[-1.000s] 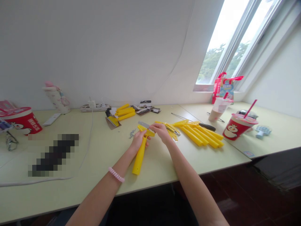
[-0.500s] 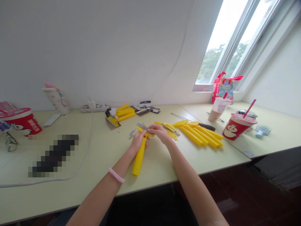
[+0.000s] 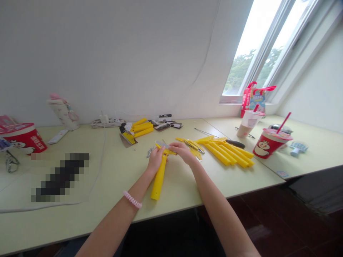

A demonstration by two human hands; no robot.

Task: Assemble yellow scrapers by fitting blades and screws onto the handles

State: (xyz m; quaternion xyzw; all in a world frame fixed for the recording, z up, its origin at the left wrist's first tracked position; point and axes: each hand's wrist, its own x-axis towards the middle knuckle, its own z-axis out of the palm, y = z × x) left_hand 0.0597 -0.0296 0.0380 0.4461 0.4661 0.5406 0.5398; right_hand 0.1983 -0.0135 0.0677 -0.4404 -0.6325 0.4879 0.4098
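My left hand (image 3: 155, 159) is closed round the head of a yellow scraper (image 3: 158, 181), whose handle points down toward me. A flat metal blade (image 3: 161, 144) lies across the scraper's head. My right hand (image 3: 181, 151) pinches the right end of the blade and head; its fingertips are partly hidden. Just left of my left hand is a small heap of screws (image 3: 150, 152). Yellow pieces with metal blades (image 3: 190, 145) lie beyond my right hand. Several yellow scraper handles (image 3: 227, 151) rest side by side to the right.
Behind the handles lies a screwdriver (image 3: 235, 143). Red cup (image 3: 272, 144) and milky drink (image 3: 247, 125) stand at right. Yellow scrapers with packaging (image 3: 139, 129) lie toward the wall near a power strip (image 3: 107, 123). A white cable (image 3: 101, 160) crosses the left side.
The blade has tilted and now catches more light on the scraper's head. My hands have barely moved, and both keep their grip.
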